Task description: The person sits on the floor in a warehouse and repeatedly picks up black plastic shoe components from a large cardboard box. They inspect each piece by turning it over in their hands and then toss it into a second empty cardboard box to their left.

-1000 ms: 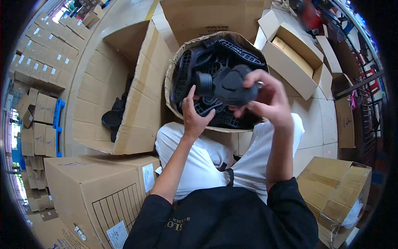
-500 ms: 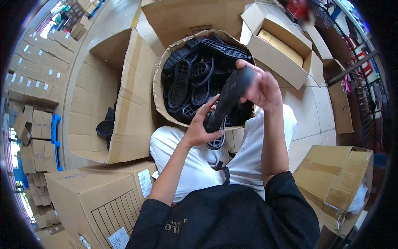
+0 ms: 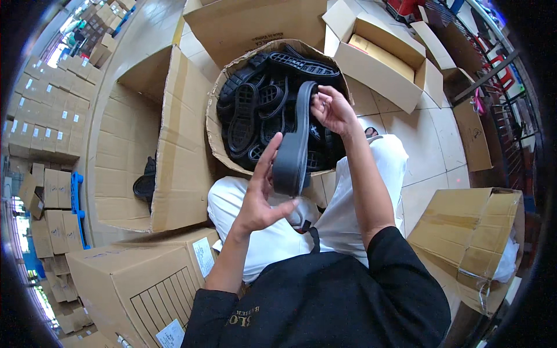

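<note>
A dark grey shoe sole point(image 3: 292, 156) with a thick heel stands on edge between my hands, its side wall facing up. My right hand point(image 3: 335, 112) pinches the narrow toe end. Around the heel end, my left hand point(image 3: 259, 200) is curved, fingers along one side and thumb below the heel. Behind the held sole, a round-sided cardboard box point(image 3: 212, 129) contains several black shoe soles point(image 3: 242, 118) piled together, some with their gridded inner faces showing. Part of the pile is hidden by the held sole and my right hand.
Left of the soles stands a tall open carton point(image 3: 184, 145) with a few black pieces point(image 3: 145, 183) inside. A closed carton point(image 3: 130, 278) sits at lower left, another box point(image 3: 464, 232) at right. An open carton point(image 3: 380, 64) is at the upper right. Stacked boxes point(image 3: 49, 113) line the far left.
The sole has been turned, so its smooth side wall and heel now show. My right hand has shifted left and up to the toe end; the left hand has moved slightly left and down.
</note>
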